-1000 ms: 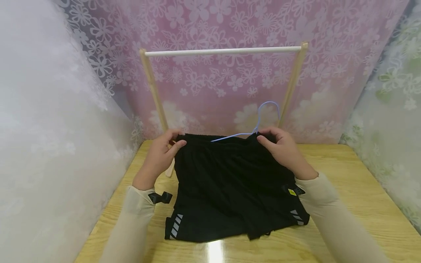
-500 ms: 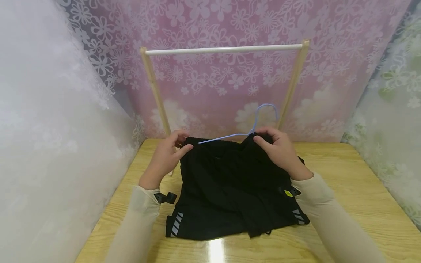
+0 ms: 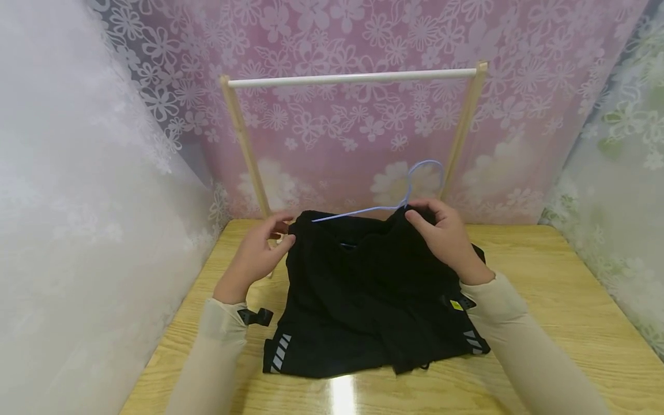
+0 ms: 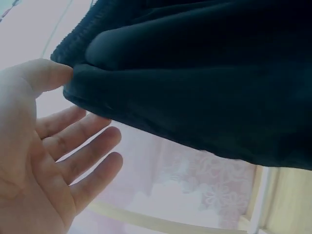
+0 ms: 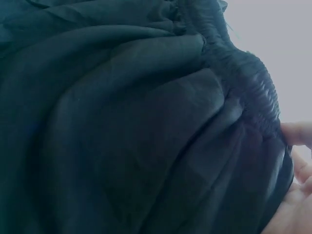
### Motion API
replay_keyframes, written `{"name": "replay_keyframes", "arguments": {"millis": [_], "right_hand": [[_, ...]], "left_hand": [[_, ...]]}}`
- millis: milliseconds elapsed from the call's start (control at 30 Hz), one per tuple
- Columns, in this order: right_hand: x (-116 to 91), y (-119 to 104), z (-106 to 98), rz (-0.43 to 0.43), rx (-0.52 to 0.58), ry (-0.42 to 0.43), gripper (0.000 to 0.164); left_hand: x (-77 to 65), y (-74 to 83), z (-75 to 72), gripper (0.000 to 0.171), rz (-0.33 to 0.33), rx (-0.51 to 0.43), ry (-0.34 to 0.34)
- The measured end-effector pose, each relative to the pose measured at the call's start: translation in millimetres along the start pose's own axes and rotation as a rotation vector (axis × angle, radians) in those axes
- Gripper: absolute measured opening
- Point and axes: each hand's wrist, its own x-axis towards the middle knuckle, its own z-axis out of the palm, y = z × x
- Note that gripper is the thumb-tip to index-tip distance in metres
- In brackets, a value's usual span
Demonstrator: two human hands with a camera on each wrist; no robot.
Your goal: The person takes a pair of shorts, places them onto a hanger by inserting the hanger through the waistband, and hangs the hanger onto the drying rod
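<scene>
Black shorts (image 3: 358,300) with grey slanted stripes near the hems lie spread over the table, waistband raised at the far side. A blue wire hanger (image 3: 363,212) stands partly inside the waistband; its hook points up and its lower part is hidden. My right hand (image 3: 441,233) pinches the waistband at the right, just beside the hook's base. At the left corner of the waistband is my left hand (image 3: 259,248). In the left wrist view its thumb (image 4: 53,75) touches the cloth while the other fingers (image 4: 92,178) spread loosely below the edge.
Behind the shorts stands a wooden rack with a white rod (image 3: 353,78) across the top. The wooden table (image 3: 550,300) reaches to floral curtains (image 3: 342,138) at the back and sides. Black wrist cameras (image 3: 255,317) sit on both sleeves.
The hanger's visible arm first slid left toward the left corner. Then my left hand eased back to the left, its fingers loosening from the waistband. The front waistband now sags, showing the opening.
</scene>
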Motion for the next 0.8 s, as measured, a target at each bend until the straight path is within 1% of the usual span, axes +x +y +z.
{"name": "replay_keyframes", "arguments": {"millis": [100, 200, 367, 467, 533, 633, 700, 800], "right_hand": [[0.6, 0.8, -2.1, 0.010, 0.001, 0.050, 0.023], [1.3, -1.4, -2.7, 0.001, 0.027, 0.102, 0.021], [0.9, -4.6, 1.1, -0.046, 0.075, 0.223, 0.018], [0.9, -6.9, 4.0, -0.074, 0.101, 0.261, 0.018], [1.4, -8.0, 5.0, -0.089, 0.106, 0.260, 0.017], [1.3, -8.1, 4.7, -0.095, 0.094, 0.223, 0.017], [0.9, -7.5, 3.8, -0.087, 0.071, 0.181, 0.017], [0.5, -6.1, 3.7, -0.057, 0.037, 0.105, 0.018]], "left_hand": [[0.8, -1.7, 4.7, 0.049, -0.016, -0.011, 0.016], [3.5, 0.5, 9.7, 0.049, -0.025, 0.000, 0.057], [12.1, 8.6, 20.7, 0.049, 0.005, -0.052, 0.167], [17.0, 14.0, 26.4, 0.045, 0.026, -0.119, 0.250], [19.2, 17.7, 28.5, 0.039, 0.034, -0.150, 0.301], [21.4, 22.1, 29.3, 0.031, 0.049, -0.172, 0.356], [22.5, 24.2, 29.0, 0.027, 0.061, -0.160, 0.372], [22.2, 25.5, 28.1, 0.023, 0.077, -0.117, 0.364]]}}
